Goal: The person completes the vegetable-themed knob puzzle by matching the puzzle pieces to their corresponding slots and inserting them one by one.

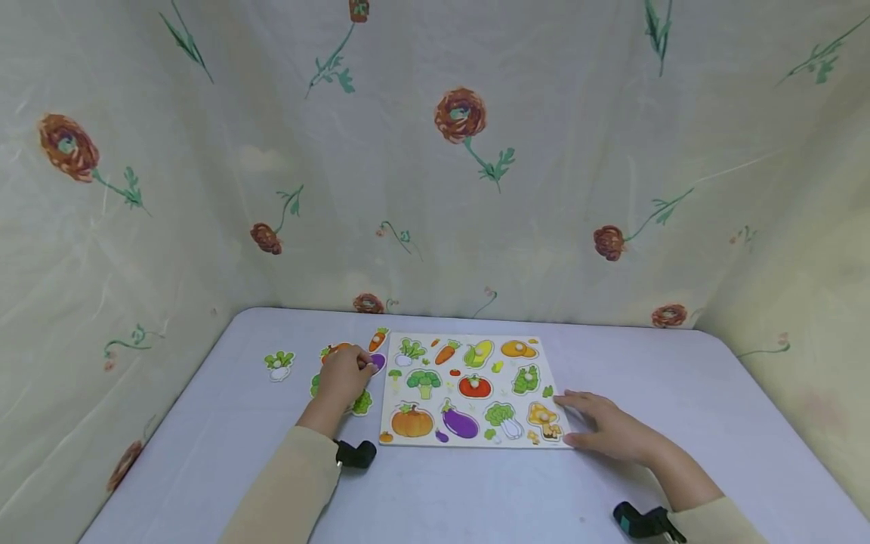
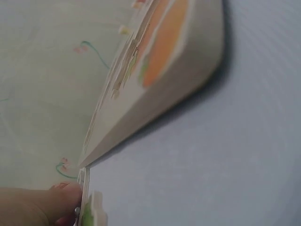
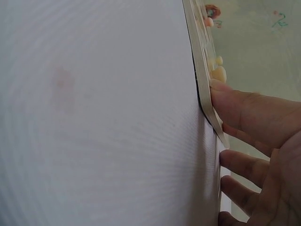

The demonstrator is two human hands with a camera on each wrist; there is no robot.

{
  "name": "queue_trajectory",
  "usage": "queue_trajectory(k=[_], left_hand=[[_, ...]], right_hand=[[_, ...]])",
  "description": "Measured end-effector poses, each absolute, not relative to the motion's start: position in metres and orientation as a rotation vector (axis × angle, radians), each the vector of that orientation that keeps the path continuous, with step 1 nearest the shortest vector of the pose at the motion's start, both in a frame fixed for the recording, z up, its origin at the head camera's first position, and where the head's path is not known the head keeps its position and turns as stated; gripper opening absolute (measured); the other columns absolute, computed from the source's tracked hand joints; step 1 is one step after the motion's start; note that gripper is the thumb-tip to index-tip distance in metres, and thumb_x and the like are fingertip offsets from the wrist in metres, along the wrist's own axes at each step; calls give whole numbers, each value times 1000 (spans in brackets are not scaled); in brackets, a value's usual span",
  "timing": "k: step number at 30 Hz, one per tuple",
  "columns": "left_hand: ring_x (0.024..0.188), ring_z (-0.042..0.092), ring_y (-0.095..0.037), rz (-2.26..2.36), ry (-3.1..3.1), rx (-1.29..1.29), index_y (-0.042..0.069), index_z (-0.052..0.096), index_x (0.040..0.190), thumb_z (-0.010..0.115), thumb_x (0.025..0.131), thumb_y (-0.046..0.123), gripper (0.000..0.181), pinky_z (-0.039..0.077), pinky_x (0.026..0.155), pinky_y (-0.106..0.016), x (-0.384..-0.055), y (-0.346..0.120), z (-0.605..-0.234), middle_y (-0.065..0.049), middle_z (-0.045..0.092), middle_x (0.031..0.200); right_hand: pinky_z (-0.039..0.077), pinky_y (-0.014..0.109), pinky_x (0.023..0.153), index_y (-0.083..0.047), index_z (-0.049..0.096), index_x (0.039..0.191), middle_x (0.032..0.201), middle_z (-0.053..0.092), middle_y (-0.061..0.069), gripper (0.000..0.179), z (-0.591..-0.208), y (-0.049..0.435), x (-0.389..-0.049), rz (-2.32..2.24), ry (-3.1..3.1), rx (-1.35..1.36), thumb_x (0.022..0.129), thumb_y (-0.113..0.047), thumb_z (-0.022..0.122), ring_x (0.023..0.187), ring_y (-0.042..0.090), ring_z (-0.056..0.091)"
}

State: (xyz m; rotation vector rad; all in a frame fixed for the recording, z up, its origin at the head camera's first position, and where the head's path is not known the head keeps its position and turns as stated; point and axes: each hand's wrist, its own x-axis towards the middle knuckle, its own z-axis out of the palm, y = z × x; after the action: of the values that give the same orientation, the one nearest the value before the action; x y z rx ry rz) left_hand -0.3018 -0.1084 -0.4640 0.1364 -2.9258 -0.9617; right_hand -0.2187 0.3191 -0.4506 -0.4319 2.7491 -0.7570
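My left hand (image 1: 345,375) is at the left of a wooden vegetable puzzle board (image 1: 435,360), thumb and forefinger pinching a purple eggplant piece (image 1: 377,363) beside its left edge. In the left wrist view, the thumb (image 2: 70,194) shows low at the left, near the board's corner. My right hand (image 1: 608,429) rests at the board's right edge with its fingers spread. Seen from the right wrist, the thumb (image 3: 235,106) touches the board's edge next to a round knob (image 3: 219,74), while other fingertips are down by the tablecloth.
A carrot piece (image 1: 377,340), an orange pumpkin piece (image 1: 331,350) and a green leafy piece (image 1: 362,403) lie around my left hand, which partly covers them. Farther left is a white-and-green turnip piece (image 1: 279,366). A flowered curtain (image 1: 435,227) surrounds the white table (image 1: 476,499).
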Motion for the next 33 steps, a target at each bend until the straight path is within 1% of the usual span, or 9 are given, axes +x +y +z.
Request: queue_trajectory(k=[5, 10, 15, 22, 27, 33], left_hand=[[82, 56, -20, -963, -2915, 139, 9, 68, 98, 73, 94, 22, 15, 49, 76, -35, -302, -110, -466, -3, 62, 87], [81, 56, -20, -961, -2858, 79, 7, 69, 95, 73, 94, 19, 13, 47, 76, -38, -302, -114, -466, -3, 62, 84], [81, 57, -20, -989, -2818, 24, 6, 70, 98, 73, 93, 19, 13, 47, 78, -39, -303, -117, -465, -3, 63, 85], [85, 54, -18, -1088, -2835, -25, 10, 69, 103, 72, 95, 19, 12, 47, 75, -33, -295, -114, -461, -2, 61, 91], [83, 53, -18, -1133, -2868, -71, 14, 67, 101, 71, 95, 20, 9, 47, 72, -30, -289, -111, -459, 0, 59, 89], [86, 54, -18, -1152, -2891, -188, 15, 67, 99, 72, 94, 19, 8, 50, 79, -33, -282, -105, -458, 2, 60, 90]], right_hand=[[23, 73, 108, -6, 51, 145, 153, 35, 31, 73, -451, 319, -218, -764, 2744, -413, 86, -40, 76, 140, 56, 25], [23, 73, 107, -6, 51, 145, 153, 35, 30, 73, -450, 318, -217, -776, 2740, -408, 85, -40, 77, 140, 57, 25], [22, 73, 108, -6, 51, 145, 153, 35, 30, 73, -452, 318, -217, -768, 2749, -399, 86, -40, 76, 140, 56, 24], [22, 73, 107, -6, 51, 145, 153, 35, 30, 73, -452, 318, -217, -761, 2756, -391, 86, -40, 76, 140, 56, 24], [23, 74, 107, -6, 50, 146, 153, 34, 31, 73, -450, 318, -217, -763, 2750, -407, 86, -40, 76, 139, 57, 24], [22, 73, 108, -8, 50, 146, 154, 34, 30, 73, -450, 318, -216, -761, 2748, -380, 86, -41, 75, 140, 56, 23]])
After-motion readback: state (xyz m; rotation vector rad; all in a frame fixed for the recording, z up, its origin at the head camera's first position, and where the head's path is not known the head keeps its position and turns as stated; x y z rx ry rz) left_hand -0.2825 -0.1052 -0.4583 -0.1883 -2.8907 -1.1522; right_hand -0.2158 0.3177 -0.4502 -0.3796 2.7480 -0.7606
